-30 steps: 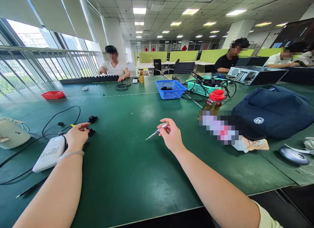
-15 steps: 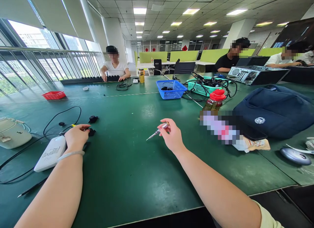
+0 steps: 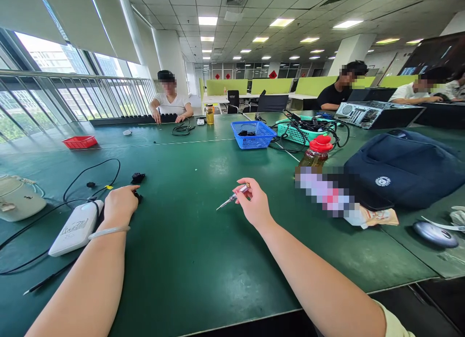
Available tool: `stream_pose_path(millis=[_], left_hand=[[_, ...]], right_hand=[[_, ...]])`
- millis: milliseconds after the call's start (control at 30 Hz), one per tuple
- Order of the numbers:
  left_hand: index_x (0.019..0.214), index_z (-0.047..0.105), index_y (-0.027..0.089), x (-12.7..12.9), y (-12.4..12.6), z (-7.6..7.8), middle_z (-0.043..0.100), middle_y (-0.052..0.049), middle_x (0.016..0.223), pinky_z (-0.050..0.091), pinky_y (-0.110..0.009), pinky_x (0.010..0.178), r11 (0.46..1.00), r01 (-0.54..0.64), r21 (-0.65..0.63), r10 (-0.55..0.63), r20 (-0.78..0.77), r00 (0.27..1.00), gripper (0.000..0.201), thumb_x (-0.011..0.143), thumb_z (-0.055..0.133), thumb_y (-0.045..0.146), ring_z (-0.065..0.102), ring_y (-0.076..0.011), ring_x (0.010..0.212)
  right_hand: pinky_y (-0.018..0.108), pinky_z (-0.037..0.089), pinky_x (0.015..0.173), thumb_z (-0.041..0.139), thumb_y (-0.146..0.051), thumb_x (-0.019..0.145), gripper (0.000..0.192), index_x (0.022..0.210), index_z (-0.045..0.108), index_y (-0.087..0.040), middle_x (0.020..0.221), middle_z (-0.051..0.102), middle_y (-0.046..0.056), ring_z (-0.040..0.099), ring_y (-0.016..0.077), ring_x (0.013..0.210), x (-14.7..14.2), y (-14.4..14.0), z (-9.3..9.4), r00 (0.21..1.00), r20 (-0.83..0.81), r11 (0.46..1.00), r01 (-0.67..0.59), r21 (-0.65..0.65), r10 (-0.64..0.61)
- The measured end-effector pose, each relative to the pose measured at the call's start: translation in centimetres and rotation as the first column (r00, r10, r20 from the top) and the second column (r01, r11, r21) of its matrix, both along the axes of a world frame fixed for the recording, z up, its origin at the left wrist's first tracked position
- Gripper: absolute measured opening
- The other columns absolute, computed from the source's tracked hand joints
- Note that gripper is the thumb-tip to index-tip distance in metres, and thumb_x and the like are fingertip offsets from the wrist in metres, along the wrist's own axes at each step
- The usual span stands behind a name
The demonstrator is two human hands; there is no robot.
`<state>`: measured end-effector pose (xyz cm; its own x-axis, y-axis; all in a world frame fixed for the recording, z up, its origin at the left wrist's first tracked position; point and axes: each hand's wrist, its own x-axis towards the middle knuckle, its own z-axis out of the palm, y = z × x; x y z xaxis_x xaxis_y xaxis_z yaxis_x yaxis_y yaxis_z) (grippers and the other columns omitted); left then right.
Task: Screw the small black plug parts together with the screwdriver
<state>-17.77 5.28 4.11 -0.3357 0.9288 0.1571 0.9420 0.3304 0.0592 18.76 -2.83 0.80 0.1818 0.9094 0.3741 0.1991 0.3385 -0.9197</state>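
My right hand [image 3: 252,201] holds a slim screwdriver [image 3: 228,201] in a pinch above the table, its thin metal tip pointing down and left. My left hand [image 3: 121,201], with a pale bracelet at the wrist, is closed over a small black part [image 3: 138,197]; the back of the hand hides most of both the part and the fingertips. Just beyond lies another small black piece [image 3: 137,177]. Left of the hand is a white power bank-like box [image 3: 74,228] with handwriting on it and a black cable beside it.
A red tray [image 3: 80,142], a blue basket [image 3: 253,136] and a green basket of cables [image 3: 303,131] stand further back. To the right are a red-lidded bottle [image 3: 317,153], a dark blue bag [image 3: 403,167] and a mouse [image 3: 435,234]. Other people sit around the table.
My left hand has shifted slightly right and turned more over the small black part, uncovering a yellow cable tag. My right hand keeps the screwdriver in nearly the same place.
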Motion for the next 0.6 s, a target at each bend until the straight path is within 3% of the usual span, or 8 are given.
stream_pose_path(millis=[400,600], left_hand=[[0.112,0.071,0.018,-0.42,-0.14,-0.67,0.074,-0.010,0.106,0.050,-0.036,0.087,0.990,-0.008,0.138,0.001,0.057,0.998,0.035,0.082,0.054,0.016,0.065,-0.0279,0.104],[0.108,0.073,0.019,-0.21,-0.13,-0.33,0.074,-0.009,0.108,0.051,-0.036,0.085,0.995,-0.029,0.099,0.023,0.065,0.998,0.029,0.084,0.055,0.021,0.065,-0.0288,0.103]], right_hand=[[0.035,0.056,0.070,0.057,-0.032,0.080,0.024,0.103,0.057,-0.024,0.087,0.070,0.002,0.066,0.0174,0.067,-0.06,-0.06,0.22,1.000,0.012,1.000,-0.003,-0.004,0.003],[0.036,0.057,0.071,0.057,-0.031,0.080,0.023,0.103,0.057,-0.023,0.087,0.070,0.002,0.066,0.0176,0.068,-0.08,-0.08,0.22,1.000,0.013,1.000,-0.005,-0.003,0.005]])
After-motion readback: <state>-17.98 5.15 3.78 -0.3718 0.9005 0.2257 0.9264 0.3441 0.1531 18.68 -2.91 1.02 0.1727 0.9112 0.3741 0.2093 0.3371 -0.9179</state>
